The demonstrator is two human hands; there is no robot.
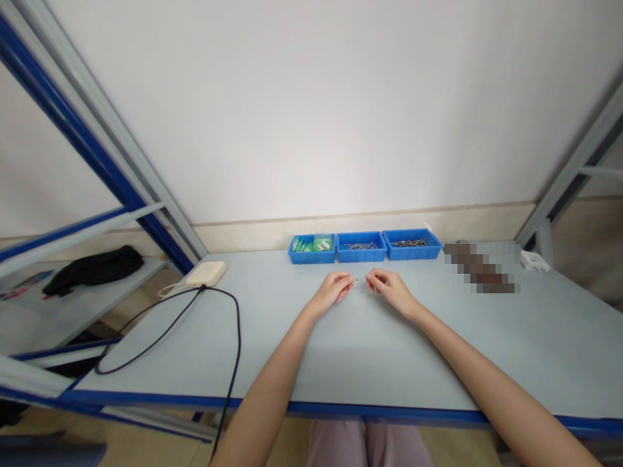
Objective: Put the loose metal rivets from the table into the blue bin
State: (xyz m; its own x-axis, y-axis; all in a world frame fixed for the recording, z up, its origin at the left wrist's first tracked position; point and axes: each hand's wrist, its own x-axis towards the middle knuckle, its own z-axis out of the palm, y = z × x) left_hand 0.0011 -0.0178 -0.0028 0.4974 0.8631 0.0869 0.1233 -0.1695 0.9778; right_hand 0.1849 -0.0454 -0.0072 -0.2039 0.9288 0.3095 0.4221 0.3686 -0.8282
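Observation:
Over the table, just in front of the blue bins, my two hands face each other. My left hand pinches one end of a thin metal pin-like piece between thumb and fingers. On the other side, the fingertips of my right hand are closed on its opposite end. Its middle shows in the small gap, brassy toward the left and paler toward the right. Whether it is a single part or two joined parts is too small to tell.
Behind the hands stand a blue bin with green packets, a middle bin of thin silvery pieces and a right bin of darker metal pieces. A white box with a black cable lies left. A white object lies right.

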